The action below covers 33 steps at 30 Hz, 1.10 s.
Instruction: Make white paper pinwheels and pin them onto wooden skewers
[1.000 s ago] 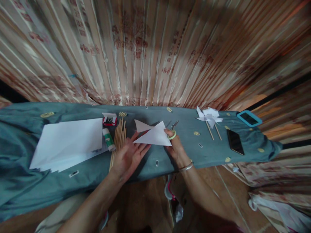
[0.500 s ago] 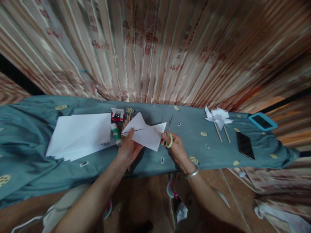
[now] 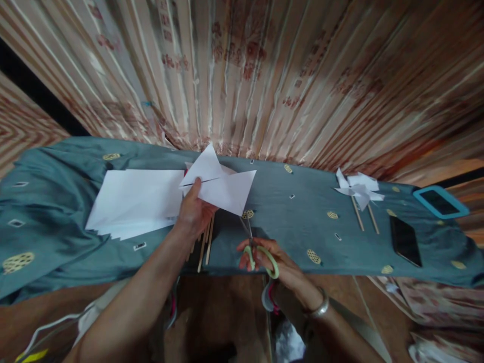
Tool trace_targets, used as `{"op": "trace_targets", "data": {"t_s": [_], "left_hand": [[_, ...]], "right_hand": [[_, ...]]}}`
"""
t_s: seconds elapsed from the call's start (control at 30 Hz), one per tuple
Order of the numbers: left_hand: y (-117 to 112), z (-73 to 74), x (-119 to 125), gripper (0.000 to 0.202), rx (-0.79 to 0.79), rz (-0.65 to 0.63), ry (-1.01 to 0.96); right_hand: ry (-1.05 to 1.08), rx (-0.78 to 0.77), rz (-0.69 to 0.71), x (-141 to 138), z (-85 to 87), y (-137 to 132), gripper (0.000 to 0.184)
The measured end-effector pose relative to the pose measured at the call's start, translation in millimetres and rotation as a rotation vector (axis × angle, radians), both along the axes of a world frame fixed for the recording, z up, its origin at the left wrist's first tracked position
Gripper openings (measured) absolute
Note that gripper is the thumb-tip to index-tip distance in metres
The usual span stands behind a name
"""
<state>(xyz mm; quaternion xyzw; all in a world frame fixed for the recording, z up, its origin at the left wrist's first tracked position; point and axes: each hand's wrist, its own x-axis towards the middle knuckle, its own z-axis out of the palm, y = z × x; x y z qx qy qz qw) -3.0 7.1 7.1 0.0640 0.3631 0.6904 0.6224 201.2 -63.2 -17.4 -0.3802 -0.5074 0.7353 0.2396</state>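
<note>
My left hand (image 3: 196, 216) pinches a white sheet of paper (image 3: 227, 191) by its left part, thumb on top. A slit runs into the sheet beside the thumb, and its corners spread apart. Below the paper's right part, my right hand (image 3: 266, 254) holds a pair of scissors (image 3: 273, 263) with pale green handles, fingers in the loops. The blades point up and away, their tips close to the sheet's lower edge; whether they touch it I cannot tell. Several thin wooden sticks (image 3: 206, 244) lie under my left hand, partly hidden.
A stack of white paper (image 3: 139, 199) lies on the left of the green cloth (image 3: 298, 222). To the right are white paper pinwheels (image 3: 361, 189) on sticks, a black phone (image 3: 405, 241) and a blue-framed tablet (image 3: 440, 201). A pleated curtain (image 3: 242, 75) hangs behind.
My right hand has drawn the scissors down and toward me, away from the paper's right corner. My left hand has lifted the sheet slightly up and away. The view has shifted.
</note>
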Motion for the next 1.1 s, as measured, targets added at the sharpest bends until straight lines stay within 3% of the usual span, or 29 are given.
{"op": "trace_targets", "data": {"t_s": [0.2, 0.4, 0.8, 1.1], "left_hand": [[-8, 0.0, 5, 0.032, 0.034, -0.021, 0.06], [-14, -2.3, 9, 0.034, 0.037, 0.045, 0.045], [-15, 2.8, 13, 0.02, 0.013, 0.012, 0.057], [-14, 1.6, 13, 0.015, 0.019, -0.004, 0.039]], "right_hand": [[0.048, 0.048, -0.064, -4, -4.5, -2, 0.046], [0.075, 0.052, -0.105, -11, -8.8, -4, 0.044], [0.033, 0.078, -0.078, -14, -0.5, -4, 0.048], [-0.012, 0.124, -0.059, -9, -5.1, -4, 0.052]]}}
